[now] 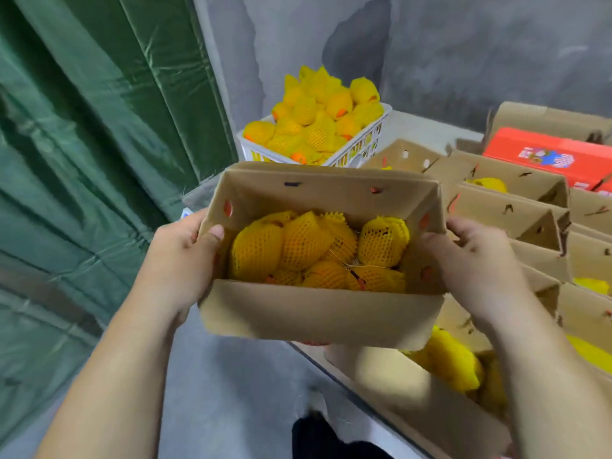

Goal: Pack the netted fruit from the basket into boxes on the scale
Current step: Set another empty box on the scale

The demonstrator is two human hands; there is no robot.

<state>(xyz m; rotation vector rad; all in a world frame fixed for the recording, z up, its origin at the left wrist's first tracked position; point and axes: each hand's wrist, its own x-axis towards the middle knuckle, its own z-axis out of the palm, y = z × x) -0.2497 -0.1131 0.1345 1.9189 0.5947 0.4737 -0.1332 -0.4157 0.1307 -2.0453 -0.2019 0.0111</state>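
Nothing I can read from here: the red box [549, 154] at my right carries a colourful printed label [546, 158], its lettering too blurred.

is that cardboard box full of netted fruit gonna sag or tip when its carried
The cardboard box probably has real weight, since netted fruit covers its floor. Its thin, slightly bowed front wall suggests some flex. The left hand and right hand grip opposite ends, so tipping seems unlikely.

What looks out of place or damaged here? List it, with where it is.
Nothing looks spilled or damaged. The cardboard box, gripped at its ends by the left hand and right hand, is held in the air and tilted, its netted fruit all inside. The white basket behind is heaped above its rim, but nothing has fallen out.
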